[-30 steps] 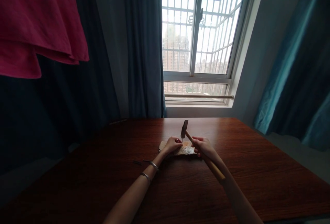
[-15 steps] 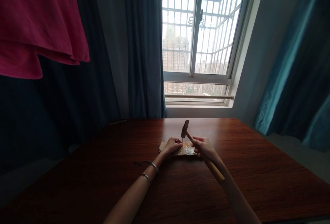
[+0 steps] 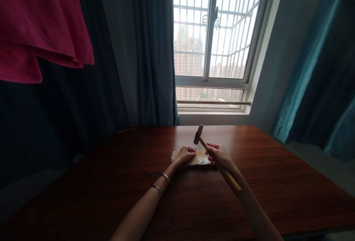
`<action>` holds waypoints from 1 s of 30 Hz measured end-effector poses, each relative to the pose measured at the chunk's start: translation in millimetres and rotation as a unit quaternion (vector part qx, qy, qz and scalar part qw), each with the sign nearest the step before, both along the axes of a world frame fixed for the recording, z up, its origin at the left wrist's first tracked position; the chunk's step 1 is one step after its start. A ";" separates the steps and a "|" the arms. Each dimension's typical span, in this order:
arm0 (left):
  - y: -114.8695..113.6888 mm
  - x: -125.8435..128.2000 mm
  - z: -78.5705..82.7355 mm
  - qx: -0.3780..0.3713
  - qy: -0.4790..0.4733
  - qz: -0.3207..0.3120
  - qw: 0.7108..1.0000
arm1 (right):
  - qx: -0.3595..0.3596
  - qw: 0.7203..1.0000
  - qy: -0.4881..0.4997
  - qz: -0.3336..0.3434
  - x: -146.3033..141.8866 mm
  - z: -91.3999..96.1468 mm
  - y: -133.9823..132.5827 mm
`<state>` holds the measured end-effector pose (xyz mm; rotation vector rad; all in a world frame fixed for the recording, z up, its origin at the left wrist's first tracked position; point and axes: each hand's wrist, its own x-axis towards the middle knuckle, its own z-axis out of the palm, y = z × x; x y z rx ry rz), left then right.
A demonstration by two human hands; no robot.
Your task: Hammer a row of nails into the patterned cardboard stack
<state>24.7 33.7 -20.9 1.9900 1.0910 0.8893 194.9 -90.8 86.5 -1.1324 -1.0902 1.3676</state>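
Note:
My left hand (image 3: 184,155) rests on a small pale board (image 3: 200,159) dotted with holes and pinches a thin metal punch or nail (image 3: 195,149) upright on it. My right hand (image 3: 217,155) is wrapped round the wooden handle of a hammer (image 3: 206,148). The dark hammer head hangs a little above the top of the upright metal piece. Two bracelets circle my left wrist.
The board lies on a dark red-brown wooden table (image 3: 194,196) under a barred window (image 3: 213,37). A few thin dark metal pieces (image 3: 151,173) lie left of my left wrist. Blue curtains hang on both sides and a red cloth (image 3: 39,26) hangs at upper left.
The hammer head has lifted slightly above the upright metal piece. My left hand keeps its pinch on the board.

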 end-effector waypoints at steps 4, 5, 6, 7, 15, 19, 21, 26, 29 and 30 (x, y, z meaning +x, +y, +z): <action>-0.7 1.0 0.6 -0.006 -0.004 0.009 1.000 | -0.007 1.000 -0.003 -0.001 0.0 -3.9 0.0; -0.5 1.1 0.4 -0.005 -0.006 0.007 1.000 | -0.011 1.000 -0.006 -0.001 -0.2 -5.8 -0.1; -0.2 1.0 0.1 -0.004 -0.008 0.002 1.000 | -0.016 1.000 -0.009 -0.001 -0.3 -7.3 -0.2; 0.1 0.8 -0.2 -0.003 -0.010 -0.003 1.000 | -0.019 1.000 -0.010 -0.001 -0.4 -8.0 -0.3; -0.2 0.3 0.4 0.002 0.004 0.000 1.000 | -0.006 1.000 0.001 -0.010 -2.4 -1.8 -3.3; -0.3 0.0 1.4 0.006 0.007 -0.004 1.000 | -0.027 0.999 -0.014 -0.015 -3.2 -5.5 -3.5; -0.4 -0.3 1.3 0.009 0.004 -0.008 1.000 | -0.033 0.999 -0.022 -0.020 -2.8 -4.5 -3.1; -2.2 -0.4 2.4 0.001 0.006 0.005 1.000 | -0.008 1.000 -0.013 -0.018 -2.6 -2.0 -3.8; -3.5 -0.1 3.9 -0.001 0.006 0.010 1.000 | -0.013 1.000 -0.019 -0.014 -3.1 -6.2 -4.7; -3.8 0.0 4.3 0.000 0.004 0.010 1.000 | -0.016 1.000 -0.020 -0.014 -3.3 -7.5 -4.7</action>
